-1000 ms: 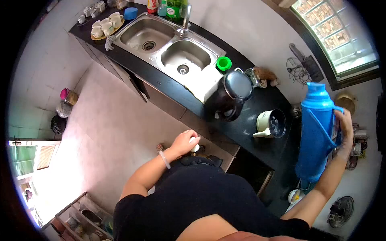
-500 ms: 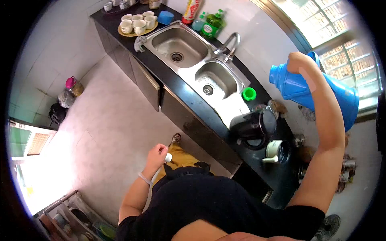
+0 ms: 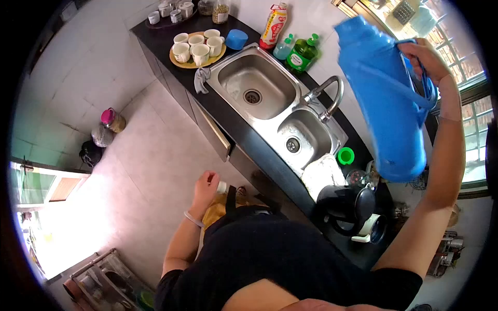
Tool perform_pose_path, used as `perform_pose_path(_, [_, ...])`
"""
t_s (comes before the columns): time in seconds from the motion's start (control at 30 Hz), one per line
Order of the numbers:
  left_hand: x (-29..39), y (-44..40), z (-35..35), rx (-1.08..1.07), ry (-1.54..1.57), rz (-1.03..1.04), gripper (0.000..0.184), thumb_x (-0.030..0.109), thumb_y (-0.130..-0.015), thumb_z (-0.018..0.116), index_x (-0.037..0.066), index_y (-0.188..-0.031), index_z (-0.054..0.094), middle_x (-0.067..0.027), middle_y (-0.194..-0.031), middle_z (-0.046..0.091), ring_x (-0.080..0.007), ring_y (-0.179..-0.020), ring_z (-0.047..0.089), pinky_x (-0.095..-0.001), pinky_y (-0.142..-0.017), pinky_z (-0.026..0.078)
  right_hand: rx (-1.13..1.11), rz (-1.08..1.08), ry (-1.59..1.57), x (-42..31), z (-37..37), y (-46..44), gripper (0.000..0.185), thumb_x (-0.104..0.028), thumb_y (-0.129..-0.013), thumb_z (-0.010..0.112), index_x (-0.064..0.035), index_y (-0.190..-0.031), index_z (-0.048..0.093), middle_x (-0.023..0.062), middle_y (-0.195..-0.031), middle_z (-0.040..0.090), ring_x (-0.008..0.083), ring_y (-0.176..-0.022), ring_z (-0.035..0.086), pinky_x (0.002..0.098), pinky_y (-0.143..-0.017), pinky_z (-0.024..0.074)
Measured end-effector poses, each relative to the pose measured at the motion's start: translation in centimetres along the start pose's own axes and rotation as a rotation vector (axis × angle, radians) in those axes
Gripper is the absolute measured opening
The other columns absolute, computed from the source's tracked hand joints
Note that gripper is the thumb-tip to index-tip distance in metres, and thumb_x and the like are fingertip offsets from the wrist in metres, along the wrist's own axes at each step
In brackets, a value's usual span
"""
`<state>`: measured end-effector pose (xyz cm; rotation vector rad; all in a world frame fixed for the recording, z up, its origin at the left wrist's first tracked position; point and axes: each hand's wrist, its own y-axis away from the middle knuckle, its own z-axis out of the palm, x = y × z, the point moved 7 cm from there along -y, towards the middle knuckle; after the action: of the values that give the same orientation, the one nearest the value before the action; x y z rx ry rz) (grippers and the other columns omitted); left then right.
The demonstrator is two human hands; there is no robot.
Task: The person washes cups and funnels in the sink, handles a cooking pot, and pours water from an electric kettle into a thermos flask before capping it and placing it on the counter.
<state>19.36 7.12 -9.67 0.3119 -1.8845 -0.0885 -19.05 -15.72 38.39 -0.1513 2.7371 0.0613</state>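
Note:
A large blue thermos flask point(image 3: 381, 103) hangs high on the right, its neck pointing up and left. My right hand point(image 3: 425, 59) is closed on its handle, and a blue strap or handle loop dangles beside it. Low in front of my body, my left hand point(image 3: 206, 187) has its fingers curled round a small white stopper-like piece point(image 3: 222, 187). Below the flask on the counter stand a black electric kettle point(image 3: 345, 203) and a white-handled cup point(image 3: 369, 229). A white cloth point(image 3: 321, 173) and a green ring-shaped cap point(image 3: 345, 155) lie near them.
The double steel sink point(image 3: 254, 96) with its tap point(image 3: 332, 98) fills the middle of the black counter. Behind it stand a green soap bottle point(image 3: 302, 54) and a red-white bottle point(image 3: 273, 26). White cups point(image 3: 201, 53) rest on a yellow tray. A cabinet door point(image 3: 215, 129) stands ajar.
The blue flask has swung from lying nearly sideways to more upright, its neck rising. My right hand now grips the handle at its side. My left hand still holds the white piece. The view has shifted.

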Motion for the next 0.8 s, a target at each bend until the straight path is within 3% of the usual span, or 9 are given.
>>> perform_pose_path(0.1, [-0.3, -4.3, 0.7, -0.002, 0.052, 0.052, 0.023, 0.023, -0.083, 0.057, 0.000, -0.086, 0.058, -0.0123, -0.074, 0.059, -0.0201, -0.068, 0.058, -0.0301, -0.063, 0.045, -0.032, -0.121, -0.297, -1.5, 0.4, -3.3, 0.032, -0.034, -0.080, 0.060, -0.0115, -0.060, 0.051, -0.0023, -0.048, 0.043, 0.0069, -0.043, 0.045, 0.0214, -0.043, 0.0409])
perform_pose_path(0.2, [-0.2, -8.3, 1.0, -0.066, 0.071, 0.079, 0.022, 0.022, -0.082, 0.058, 0.000, -0.085, 0.059, -0.0117, -0.073, 0.059, -0.0192, -0.068, 0.057, -0.0298, -0.064, 0.046, -0.019, -0.037, -0.732, -2.2, 4.0, -6.8, 0.022, -0.029, -0.081, 0.061, -0.0117, -0.073, 0.053, -0.0059, -0.055, 0.042, 0.0038, -0.050, 0.044, 0.0188, -0.050, 0.0404])
perform_pose_path(0.23, [0.1, -9.6, 0.9, -0.097, 0.077, 0.079, 0.022, 0.022, -0.082, 0.058, 0.001, -0.085, 0.059, -0.0115, -0.073, 0.059, -0.0189, -0.068, 0.057, -0.0297, -0.064, 0.046, 0.102, 0.016, -0.745, -1.7, 5.3, -7.8, 0.019, -0.026, -0.081, 0.062, -0.0088, -0.077, 0.056, -0.0036, -0.059, 0.045, 0.0067, -0.055, 0.049, 0.0226, -0.056, 0.0441])
perform_pose_path(0.3, [0.8, -12.9, -0.3, -0.160, 0.019, 0.093, 0.020, 0.021, -0.082, 0.059, 0.001, -0.085, 0.059, -0.0108, -0.074, 0.060, -0.0182, -0.067, 0.058, -0.0300, -0.062, 0.046, 0.243, -0.003, -0.825, -2.9, 9.4, -9.8, 0.022, -0.027, -0.079, 0.062, -0.0080, -0.068, 0.056, 0.0009, -0.057, 0.049, 0.0104, -0.050, 0.049, 0.0243, -0.051, 0.0442])
perform_pose_path(0.37, [2.1, -16.2, -2.1, -0.215, 0.013, 0.112, 0.020, 0.021, -0.082, 0.059, 0.001, -0.084, 0.059, -0.0107, -0.074, 0.061, -0.0181, -0.066, 0.058, -0.0301, -0.061, 0.046, 0.332, 0.095, -0.976, -0.8, 14.1, -12.4, 0.015, -0.019, -0.078, 0.064, -0.0049, -0.077, 0.058, 0.0027, -0.065, 0.052, 0.0130, -0.054, 0.051, 0.0267, -0.055, 0.0454])
perform_pose_path(0.5, [2.2, -22.6, -7.5, -0.184, -0.037, 0.131, 0.019, 0.020, -0.082, 0.058, 0.001, -0.084, 0.059, -0.0104, -0.074, 0.061, -0.0175, -0.065, 0.058, -0.0296, -0.060, 0.046, 0.618, 0.219, -1.178, 3.0, 24.8, -15.0, 0.013, -0.016, -0.080, 0.062, -0.0031, -0.082, 0.058, 0.0028, -0.065, 0.052, 0.0134, -0.058, 0.052, 0.0272, -0.057, 0.0450])
perform_pose_path(0.7, [-0.7, -28.9, -12.2, -0.204, -0.066, 0.017, 0.018, 0.019, -0.082, 0.058, 0.001, -0.083, 0.058, -0.0082, -0.072, 0.061, -0.0142, -0.065, 0.056, -0.0278, -0.060, 0.045, 0.986, 0.335, -0.987, 5.8, 38.7, -16.2, 0.015, -0.017, -0.081, 0.061, -0.0022, -0.082, 0.056, 0.0013, -0.073, 0.056, 0.0091, -0.064, 0.052, 0.0235, -0.061, 0.0417])
perform_pose_path(0.8, [-1.2, -30.2, -12.8, -0.228, -0.089, -0.023, 0.018, 0.018, -0.082, 0.058, 0.001, -0.083, 0.058, -0.0075, -0.072, 0.061, -0.0132, -0.064, 0.056, -0.0274, -0.060, 0.045, 1.031, 0.420, -0.958, 6.6, 42.9, -17.2, 0.018, -0.017, -0.081, 0.062, -0.0009, -0.081, 0.054, 0.0028, -0.070, 0.057, 0.0089, -0.061, 0.051, 0.0234, -0.058, 0.0420])
